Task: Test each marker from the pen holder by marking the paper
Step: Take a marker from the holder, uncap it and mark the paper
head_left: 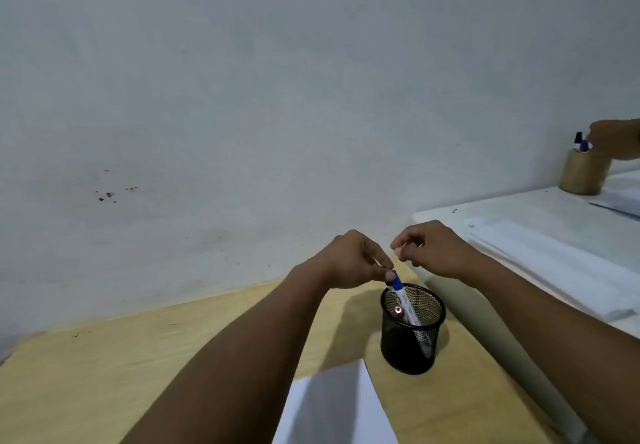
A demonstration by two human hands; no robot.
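Two bare forearms reach up from the bottom of the view toward a black mesh pen holder (412, 329), which stands upright on a pale wooden table (138, 367) at about five o'clock from the picture's centre. The left hand (349, 260) hangs just above the holder's rim, at its eleven o'clock side, with thumb and fingertips pressed together on the blue cap of a marker (403, 299). That marker has a white barrel and leans inside the holder, its cap end pointing up toward eleven o'clock and its lower end down in the mesh. A second item with a shiny round end lies beside it inside the holder; what it is cannot be told.

The right hand (433, 247) hovers at one o'clock from the holder, apart from it, fingers curled loosely inward and holding nothing that shows.

A white sheet of paper (332, 409) lies on the table at seven o'clock from the holder, near it but not touching, and runs off the bottom edge.

At three o'clock in the view a white desk (519, 215) carries stacked white sheets and a tan round cup (583, 173) with markers in it. Another person's hand (613, 138) rests at that cup's top. A plain grey wall (277, 79) fills the upper half.
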